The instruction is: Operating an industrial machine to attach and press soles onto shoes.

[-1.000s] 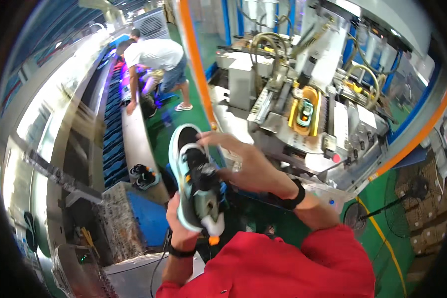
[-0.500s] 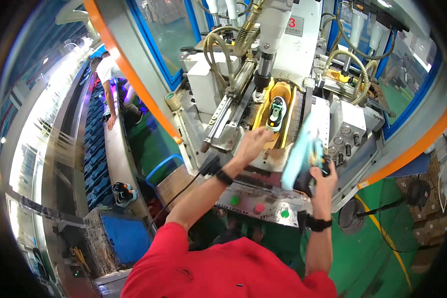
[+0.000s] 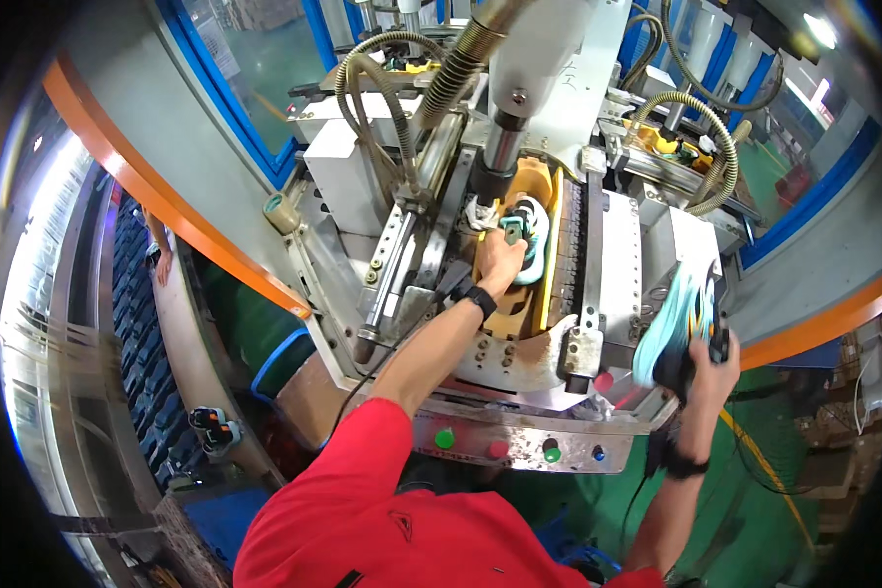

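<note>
A black, white and mint sports shoe (image 3: 536, 245) lies in the yellow-sided cradle of a press machine. My left hand (image 3: 501, 263) reaches into the cradle, its fingers closed on the near part of this shoe. Off to the right, my right hand (image 3: 712, 374) grips a second shoe (image 3: 668, 328), with a light blue sole and a dark, orange-flecked upper. That shoe is smeared by motion and is held clear of the machine, sole turned to the left. Dark bands circle both my wrists.
Above the cradle (image 3: 551, 279) stands a metal press cylinder (image 3: 505, 142). A control panel (image 3: 519, 446) with coloured buttons runs along the machine's front. To the left, another shoe (image 3: 214, 431) sits on a conveyor's edge (image 3: 191, 343), where a co-worker's hand (image 3: 163, 267) rests.
My left hand has moved forward into the cradle and taken hold of the shoe there. My right hand has carried its shoe farther right. The view has shifted closer to the machine.
</note>
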`<state>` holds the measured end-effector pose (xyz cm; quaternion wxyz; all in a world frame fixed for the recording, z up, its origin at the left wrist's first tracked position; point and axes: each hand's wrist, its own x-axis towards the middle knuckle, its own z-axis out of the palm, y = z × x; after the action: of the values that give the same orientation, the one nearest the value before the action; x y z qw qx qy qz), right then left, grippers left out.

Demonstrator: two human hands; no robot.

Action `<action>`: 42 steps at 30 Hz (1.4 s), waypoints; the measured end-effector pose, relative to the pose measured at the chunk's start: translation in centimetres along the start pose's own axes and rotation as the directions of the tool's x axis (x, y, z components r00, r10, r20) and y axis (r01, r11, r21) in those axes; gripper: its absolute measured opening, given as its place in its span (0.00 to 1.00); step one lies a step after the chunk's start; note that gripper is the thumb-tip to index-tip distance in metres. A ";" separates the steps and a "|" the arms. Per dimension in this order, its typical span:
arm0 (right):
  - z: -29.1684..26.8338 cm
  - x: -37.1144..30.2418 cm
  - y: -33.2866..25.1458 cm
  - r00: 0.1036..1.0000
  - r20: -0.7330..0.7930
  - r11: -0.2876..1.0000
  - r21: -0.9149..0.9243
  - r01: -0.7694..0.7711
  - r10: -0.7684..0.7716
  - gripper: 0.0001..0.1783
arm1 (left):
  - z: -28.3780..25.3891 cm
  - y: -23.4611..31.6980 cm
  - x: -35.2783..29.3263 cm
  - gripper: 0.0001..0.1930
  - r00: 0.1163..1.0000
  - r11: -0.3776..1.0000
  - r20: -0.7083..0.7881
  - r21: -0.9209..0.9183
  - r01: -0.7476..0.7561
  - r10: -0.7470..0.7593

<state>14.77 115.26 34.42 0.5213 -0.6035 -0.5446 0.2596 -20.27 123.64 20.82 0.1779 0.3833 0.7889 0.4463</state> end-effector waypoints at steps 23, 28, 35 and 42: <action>36.7 2.5 1.6 0.886 0.464 0.796 -0.533 0.288 -0.009 0.24 | -37.7 -7.5 -32.7 0.11 0.818 0.563 -0.212 -0.811 0.159 -0.535; 25.1 -11.8 -3.4 0.630 0.479 0.755 0.112 0.646 -0.611 0.12 | -36.3 -7.9 -35.1 0.10 0.705 0.517 -0.284 -0.845 0.137 -0.650; 24.0 -30.5 10.0 0.389 0.810 0.796 0.148 0.586 -0.438 0.15 | -34.1 -5.5 -34.3 0.11 0.699 0.514 -0.260 -0.839 0.177 -0.666; 24.9 -30.4 11.7 0.392 0.862 0.905 0.159 0.395 -0.322 0.17 | -33.4 -5.5 -35.8 0.09 0.707 0.523 -0.273 -0.837 0.160 -0.653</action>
<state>-10.90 97.27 8.05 0.1921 -0.2728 -0.8577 0.3913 -20.48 75.62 32.01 0.1873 -0.0853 0.6074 0.7673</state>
